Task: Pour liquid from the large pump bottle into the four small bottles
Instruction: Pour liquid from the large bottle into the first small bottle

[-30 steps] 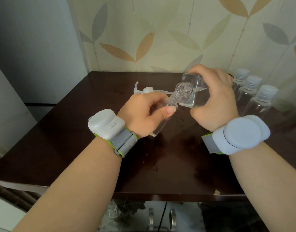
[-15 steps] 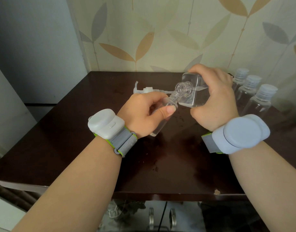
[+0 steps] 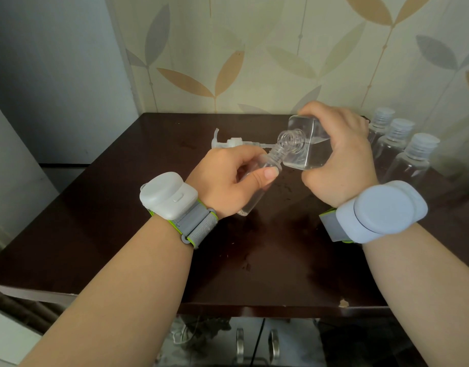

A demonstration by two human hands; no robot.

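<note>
My right hand [image 3: 342, 157] grips the large clear square bottle [image 3: 305, 147], tipped on its side with its open threaded neck pointing left and down. Clear liquid lies in its lower part. My left hand [image 3: 228, 181] holds a small clear bottle [image 3: 257, 186], tilted, its open neck just under the large bottle's mouth. The white pump head [image 3: 232, 143] with its tube lies on the table behind my left hand. Three small capped bottles [image 3: 411, 157] stand in a row at the right, by the wall.
The dark brown table [image 3: 122, 221] carries small wet spots [image 3: 286, 188] under the bottles. A patterned wall rises right behind it. The table's front edge has a chipped spot [image 3: 343, 303] at the right. Both wrists wear bulky bands.
</note>
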